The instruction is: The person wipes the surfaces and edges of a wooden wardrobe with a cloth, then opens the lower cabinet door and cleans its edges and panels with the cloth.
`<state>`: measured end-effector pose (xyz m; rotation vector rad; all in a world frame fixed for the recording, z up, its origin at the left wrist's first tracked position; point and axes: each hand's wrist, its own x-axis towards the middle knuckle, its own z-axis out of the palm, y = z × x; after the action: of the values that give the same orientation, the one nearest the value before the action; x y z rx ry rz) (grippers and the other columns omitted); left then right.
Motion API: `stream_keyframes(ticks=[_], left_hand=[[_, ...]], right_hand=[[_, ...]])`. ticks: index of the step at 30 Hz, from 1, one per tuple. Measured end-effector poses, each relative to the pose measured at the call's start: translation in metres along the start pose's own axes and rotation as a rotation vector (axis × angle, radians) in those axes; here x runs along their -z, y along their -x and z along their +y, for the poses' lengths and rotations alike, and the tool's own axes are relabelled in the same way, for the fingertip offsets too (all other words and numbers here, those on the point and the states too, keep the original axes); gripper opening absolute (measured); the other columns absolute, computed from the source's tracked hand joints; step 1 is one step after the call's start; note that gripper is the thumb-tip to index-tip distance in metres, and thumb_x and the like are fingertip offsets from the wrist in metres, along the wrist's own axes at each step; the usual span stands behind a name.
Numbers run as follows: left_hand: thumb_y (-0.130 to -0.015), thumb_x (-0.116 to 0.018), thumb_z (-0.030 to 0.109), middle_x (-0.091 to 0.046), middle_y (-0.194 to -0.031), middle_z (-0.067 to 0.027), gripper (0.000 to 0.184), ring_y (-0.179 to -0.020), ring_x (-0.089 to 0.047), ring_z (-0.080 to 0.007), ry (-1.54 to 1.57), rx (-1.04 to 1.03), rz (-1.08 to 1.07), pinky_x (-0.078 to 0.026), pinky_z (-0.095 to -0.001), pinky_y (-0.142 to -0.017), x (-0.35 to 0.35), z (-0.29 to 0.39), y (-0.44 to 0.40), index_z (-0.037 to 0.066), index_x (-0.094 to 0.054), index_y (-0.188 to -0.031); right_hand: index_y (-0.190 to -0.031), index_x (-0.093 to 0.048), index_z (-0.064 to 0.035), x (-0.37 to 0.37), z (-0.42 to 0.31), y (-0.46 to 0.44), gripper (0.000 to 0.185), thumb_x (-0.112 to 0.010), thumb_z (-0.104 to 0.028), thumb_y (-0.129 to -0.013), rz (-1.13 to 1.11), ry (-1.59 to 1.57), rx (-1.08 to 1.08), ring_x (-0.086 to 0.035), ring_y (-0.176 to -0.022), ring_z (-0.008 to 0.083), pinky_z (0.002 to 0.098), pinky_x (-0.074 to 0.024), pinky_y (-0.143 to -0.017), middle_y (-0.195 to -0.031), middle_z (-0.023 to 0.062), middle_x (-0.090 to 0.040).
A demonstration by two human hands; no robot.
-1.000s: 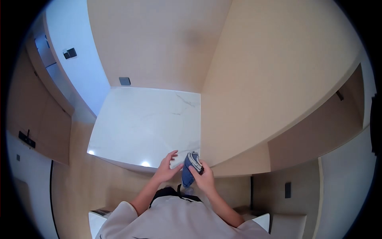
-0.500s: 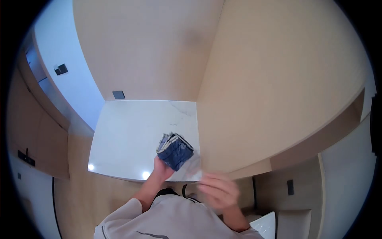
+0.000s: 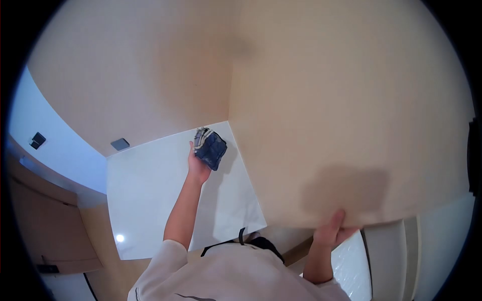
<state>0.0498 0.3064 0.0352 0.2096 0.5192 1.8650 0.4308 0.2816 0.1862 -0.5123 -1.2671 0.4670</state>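
Note:
Dark blue folded cloth (image 3: 211, 150) with pale striped edges rests in my left hand (image 3: 199, 169), held over the far part of the white marble-like top (image 3: 150, 190). My right hand (image 3: 331, 232) is at the lower edge of the large wood-toned panel (image 3: 321, 125) on the right, thumb on its face and the other fingers curled beneath, mostly hidden. A shadow falls on the panel just above that hand.
A grey socket plate (image 3: 120, 144) sits on the back wall above the white top. Black switches (image 3: 37, 140) are on the left wall, with a brown door (image 3: 45, 215) below. A white padded surface (image 3: 351, 266) shows at the lower right.
The cloth passed from my right hand to my left, which has reached forward over the top. My right hand has moved right to the panel's edge. The view has turned.

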Motion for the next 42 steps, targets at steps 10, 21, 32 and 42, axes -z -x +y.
stream_keyframes(ticks=[10,21,32,42], left_hand=[[-0.112,-0.030,0.055,-0.029,-0.170,-0.0094,0.072,-0.154,-0.029,-0.0235,-0.367,-0.489,0.165,-0.020,-0.0351,-0.126,0.073,-0.063,-0.141,0.007,-0.022,-0.165],[-0.110,-0.035,0.027,-0.030,-0.168,-0.0148,0.059,-0.153,-0.030,-0.0277,-0.656,-0.469,0.201,-0.021,-0.0366,-0.126,0.060,-0.152,-0.178,0.003,-0.025,-0.163],[-0.110,-0.039,0.023,-0.027,-0.168,-0.0140,0.061,-0.153,-0.028,-0.0258,-0.488,-0.356,0.164,-0.021,-0.0359,-0.125,0.046,-0.170,-0.116,0.006,-0.020,-0.165],[-0.109,-0.041,0.019,-0.019,-0.170,-0.0147,0.064,-0.155,-0.020,-0.0258,-0.507,-0.207,0.086,-0.016,-0.0361,-0.126,0.053,-0.241,0.044,0.005,-0.014,-0.166]], right_hand=[[-0.141,-0.048,-0.0046,0.078,-0.040,0.063,0.044,-0.057,-0.025,-0.103,0.288,-0.036,-0.105,-0.061,-0.118,0.0355,0.0523,-0.0543,-0.095,-0.141,0.0195,-0.057],[-0.134,-0.054,-0.0037,0.065,-0.066,0.073,0.038,-0.057,-0.025,-0.103,0.299,0.259,0.172,-0.062,-0.114,0.0330,0.0505,-0.0543,-0.093,-0.134,0.0178,-0.061],[-0.128,-0.056,-0.0036,0.050,-0.020,0.040,0.037,-0.062,-0.026,-0.099,0.190,0.189,0.168,-0.063,-0.109,0.0281,0.0467,-0.0544,-0.091,-0.128,0.0151,-0.064],[-0.125,-0.054,-0.0007,-0.019,-0.009,0.027,0.033,-0.064,-0.020,-0.100,0.189,0.138,0.149,-0.063,-0.108,0.0195,0.0378,-0.0532,-0.092,-0.125,0.0115,-0.065]])
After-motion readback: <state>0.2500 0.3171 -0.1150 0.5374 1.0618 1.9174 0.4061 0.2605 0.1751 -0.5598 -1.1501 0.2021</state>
